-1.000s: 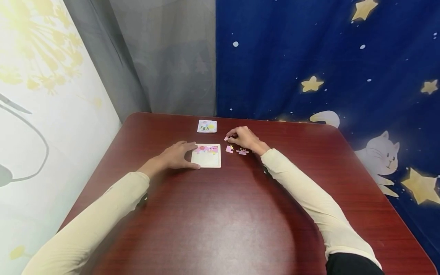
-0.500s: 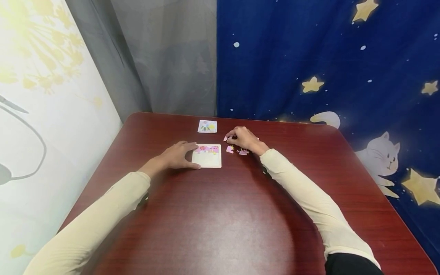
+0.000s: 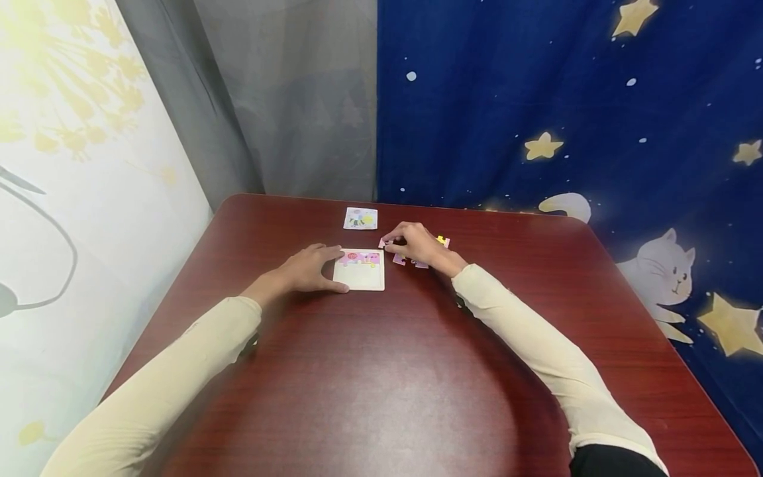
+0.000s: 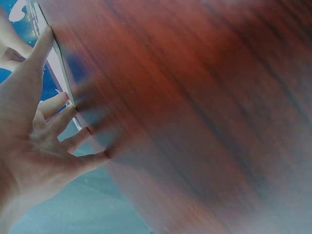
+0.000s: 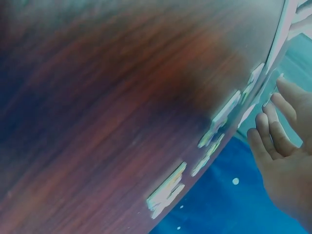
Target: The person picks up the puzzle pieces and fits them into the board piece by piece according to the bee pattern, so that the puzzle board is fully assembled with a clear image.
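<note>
Head cam: L hand [image 3: 306, 269] spread wide at left edge of puzzle tray [image 3: 362, 278]. R hand [image 3: 419, 245] pinches jigsaw pc [image 3: 382, 244] nr its far-right corner; counter [image 3: 381, 371] runs wide nearside.

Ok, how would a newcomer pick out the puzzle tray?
On the dark red table, find the left hand touching the puzzle tray. Unlike the smaller picture card beyond, it's pale-bordered, with pink pieces filling only its far part.
</note>
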The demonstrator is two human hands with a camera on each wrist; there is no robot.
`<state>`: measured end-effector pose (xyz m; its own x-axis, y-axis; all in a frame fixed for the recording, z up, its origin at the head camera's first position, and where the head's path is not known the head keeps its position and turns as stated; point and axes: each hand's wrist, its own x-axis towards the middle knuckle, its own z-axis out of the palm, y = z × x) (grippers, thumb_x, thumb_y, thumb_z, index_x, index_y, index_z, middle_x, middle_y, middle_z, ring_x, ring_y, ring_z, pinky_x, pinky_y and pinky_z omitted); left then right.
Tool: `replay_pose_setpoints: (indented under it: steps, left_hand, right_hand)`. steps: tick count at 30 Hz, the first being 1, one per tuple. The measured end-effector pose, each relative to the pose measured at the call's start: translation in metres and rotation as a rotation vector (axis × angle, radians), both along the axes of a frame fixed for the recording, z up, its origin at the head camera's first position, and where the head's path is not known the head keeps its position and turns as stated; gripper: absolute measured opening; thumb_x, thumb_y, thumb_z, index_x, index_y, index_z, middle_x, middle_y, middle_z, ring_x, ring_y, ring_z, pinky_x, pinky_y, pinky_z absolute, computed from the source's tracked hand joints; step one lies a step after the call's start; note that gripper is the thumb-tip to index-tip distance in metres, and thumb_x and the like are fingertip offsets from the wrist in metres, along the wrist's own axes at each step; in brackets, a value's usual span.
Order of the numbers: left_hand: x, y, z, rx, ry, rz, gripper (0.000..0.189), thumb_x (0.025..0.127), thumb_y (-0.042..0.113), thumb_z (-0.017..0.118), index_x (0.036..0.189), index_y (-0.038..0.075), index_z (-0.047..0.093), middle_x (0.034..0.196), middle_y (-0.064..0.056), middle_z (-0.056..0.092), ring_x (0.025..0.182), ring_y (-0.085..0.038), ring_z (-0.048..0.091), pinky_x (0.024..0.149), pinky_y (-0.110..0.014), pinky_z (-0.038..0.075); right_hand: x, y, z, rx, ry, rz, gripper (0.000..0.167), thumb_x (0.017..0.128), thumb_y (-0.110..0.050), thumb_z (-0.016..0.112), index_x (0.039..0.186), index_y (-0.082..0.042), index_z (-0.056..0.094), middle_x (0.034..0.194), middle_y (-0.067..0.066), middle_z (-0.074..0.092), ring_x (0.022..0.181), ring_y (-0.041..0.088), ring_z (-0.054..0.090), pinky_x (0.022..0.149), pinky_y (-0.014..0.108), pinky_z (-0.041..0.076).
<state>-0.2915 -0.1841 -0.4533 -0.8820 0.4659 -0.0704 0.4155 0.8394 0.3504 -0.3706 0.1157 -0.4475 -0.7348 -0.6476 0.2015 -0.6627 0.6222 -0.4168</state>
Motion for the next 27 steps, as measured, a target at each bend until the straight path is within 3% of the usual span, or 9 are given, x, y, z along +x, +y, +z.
replay_pose_setpoints:
  steps: [10,21,27]
  left_hand:
    - [0.001,0.0,0.003,-0.006,-0.005,-0.004,0.098,0.081,0.065,0.08,0.156,0.011,0.048,0.163,-0.011,0.041,0.15,-0.04,0.033,0.114,-0.064,0.035]
    - [0.003,0.0,0.004,0.003,-0.006,-0.002,0.098,0.081,0.064,0.08,0.156,0.011,0.048,0.162,-0.011,0.043,0.15,-0.041,0.033,0.113,-0.066,0.035]
    - [0.003,0.0,0.004,0.011,0.0,-0.006,0.098,0.082,0.064,0.08,0.157,0.011,0.047,0.162,-0.012,0.044,0.15,-0.042,0.033,0.112,-0.068,0.035]
  right_hand:
    - [0.015,-0.016,0.006,0.003,-0.001,0.08,0.026,0.098,-0.019,0.075,0.122,-0.009,0.078,0.113,0.007,0.074,0.105,0.023,0.067,0.091,0.036,0.053]
    - [0.025,-0.036,0.002,0.019,0.036,0.161,0.025,0.096,-0.017,0.077,0.118,-0.006,0.079,0.109,0.009,0.075,0.097,0.022,0.068,0.085,0.033,0.054]
    - [0.029,-0.045,0.001,0.048,0.045,0.182,0.022,0.097,-0.019,0.076,0.117,-0.009,0.08,0.109,0.005,0.075,0.099,0.014,0.068,0.086,0.028,0.054]
